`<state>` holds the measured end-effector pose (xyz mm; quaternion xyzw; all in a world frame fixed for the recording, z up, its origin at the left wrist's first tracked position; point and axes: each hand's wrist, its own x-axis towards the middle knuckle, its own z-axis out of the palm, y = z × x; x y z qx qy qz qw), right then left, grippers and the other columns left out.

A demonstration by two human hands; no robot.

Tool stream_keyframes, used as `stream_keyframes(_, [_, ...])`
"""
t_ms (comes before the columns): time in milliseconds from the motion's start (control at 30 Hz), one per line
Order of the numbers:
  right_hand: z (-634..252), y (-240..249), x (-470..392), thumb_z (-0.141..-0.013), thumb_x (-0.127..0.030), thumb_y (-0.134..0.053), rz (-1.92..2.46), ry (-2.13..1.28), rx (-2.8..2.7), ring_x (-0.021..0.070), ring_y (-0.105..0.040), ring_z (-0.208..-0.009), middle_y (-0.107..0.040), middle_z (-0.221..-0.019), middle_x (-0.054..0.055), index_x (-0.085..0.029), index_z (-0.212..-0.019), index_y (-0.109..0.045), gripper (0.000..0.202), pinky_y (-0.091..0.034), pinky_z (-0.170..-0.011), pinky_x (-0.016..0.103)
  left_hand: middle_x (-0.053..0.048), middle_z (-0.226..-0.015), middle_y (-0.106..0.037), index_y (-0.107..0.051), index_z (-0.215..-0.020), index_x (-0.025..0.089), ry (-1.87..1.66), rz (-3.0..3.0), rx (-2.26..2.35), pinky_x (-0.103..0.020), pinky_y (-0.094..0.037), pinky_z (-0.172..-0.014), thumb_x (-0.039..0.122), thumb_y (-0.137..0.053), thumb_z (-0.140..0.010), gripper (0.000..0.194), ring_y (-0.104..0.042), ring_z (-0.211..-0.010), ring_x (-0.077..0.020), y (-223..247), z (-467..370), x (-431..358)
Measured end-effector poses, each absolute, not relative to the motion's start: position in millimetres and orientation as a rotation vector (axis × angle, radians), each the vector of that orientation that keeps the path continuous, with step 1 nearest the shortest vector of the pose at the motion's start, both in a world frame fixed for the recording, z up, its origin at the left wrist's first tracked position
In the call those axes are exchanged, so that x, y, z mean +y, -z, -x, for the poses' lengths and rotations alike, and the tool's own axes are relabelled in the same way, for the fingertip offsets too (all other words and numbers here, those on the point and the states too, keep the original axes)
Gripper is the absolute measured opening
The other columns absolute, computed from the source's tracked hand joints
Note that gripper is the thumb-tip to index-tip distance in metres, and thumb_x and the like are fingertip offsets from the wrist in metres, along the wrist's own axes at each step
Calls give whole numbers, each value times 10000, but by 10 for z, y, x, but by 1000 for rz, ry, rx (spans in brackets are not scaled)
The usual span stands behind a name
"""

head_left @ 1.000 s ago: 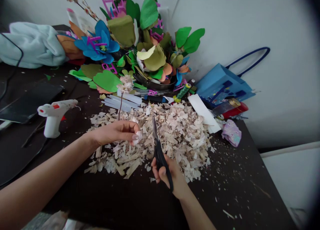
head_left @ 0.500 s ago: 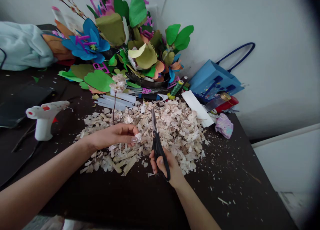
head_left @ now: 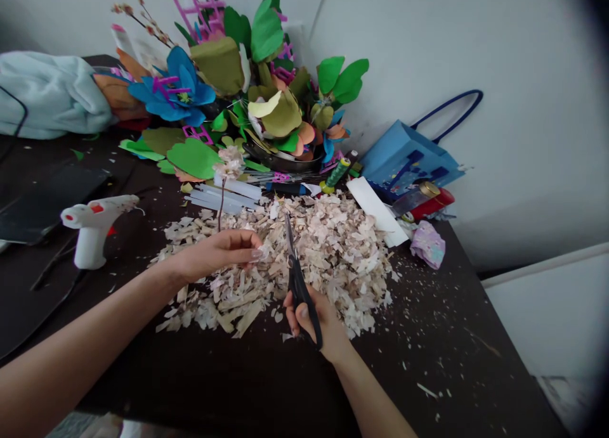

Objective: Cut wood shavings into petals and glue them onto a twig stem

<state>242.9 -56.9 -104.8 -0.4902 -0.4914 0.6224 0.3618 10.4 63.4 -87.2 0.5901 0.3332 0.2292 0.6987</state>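
Note:
My left hand (head_left: pixel 219 255) is closed in a pinch on a small pale papery piece (head_left: pixel 262 253) over the heap of cream and pinkish scraps (head_left: pixel 337 254). Its far fingers are partly hidden. Behind that hand rises a thin brown twig topped by a pale pink blossom (head_left: pixel 230 163); whether the hand touches the stem I cannot tell. My right hand (head_left: pixel 328 321) is wrapped round the black handles of a pair of scissors (head_left: pixel 299 283). The blades point away from me and look closed, just right of the pinched piece.
A white glue gun (head_left: pixel 95 225) stands on the dark table (head_left: pixel 228 374) at left. Clear glue sticks (head_left: pixel 221 197), thread spools (head_left: pixel 337 173) and a white strip (head_left: pixel 378 210) lie behind the heap. Colourful paper flowers (head_left: pixel 223 67) and a blue bag (head_left: pixel 404 153) line the wall.
The view has shifted slightly. The pinched piece has turned a little in my left hand, and the scissors have tilted slightly left. Both hands keep their grip.

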Motion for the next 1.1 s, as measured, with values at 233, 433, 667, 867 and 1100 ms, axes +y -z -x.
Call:
stream_keyframes(233, [-2425,1069,-574,-793,-779,-608,1260,-1587,-1292,101,-445,-480,-493,-594,-42,-191,-853,-529,596,-397,-474,239,-9,-780,-683,-630,-902,182,-524,-1280,750,-287,-508,-707,469,-710,-865,300,-623,-708,-144,892,-81,680])
stream_keyframes(433, [-2431,1059,-575,-809,-772,-599,1232,-1589,-1328,96,-438,-487,-491,-606,-39,-179,-874,-528,600,-408,-488,237,21,-730,-623,-631,-919,190,-561,-1301,785,-270,-486,-673,470,-721,-858,300,-584,-675,-131,873,-68,697])
stream_keyframes(667, [-2428,1058,-590,-806,-764,-612,1238,-1629,-1310,93,-434,-505,-496,-628,-37,-182,-878,-526,593,-396,-497,231,29,-743,-574,-643,-925,194,-630,-1292,836,-257,-452,-655,480,-724,-847,307,-546,-675,-122,852,-50,702])
stream_keyframes(867, [-2425,1096,-621,-817,-754,-610,1271,-1617,-1338,88,-435,-511,-498,-647,-38,-184,-875,-534,577,-383,-497,227,39,-731,-574,-636,-913,197,-643,-1252,843,-247,-433,-661,466,-747,-830,302,-540,-669,-111,837,-51,707])
stream_keyframes(1100, [-2394,1141,-627,-807,-759,-612,1340,-1542,-1430,109,-456,-519,-493,-630,-37,-201,-841,-546,563,-399,-507,241,35,-705,-589,-633,-838,186,-671,-1092,821,-244,-426,-639,448,-806,-781,319,-546,-646,-102,891,-73,690])
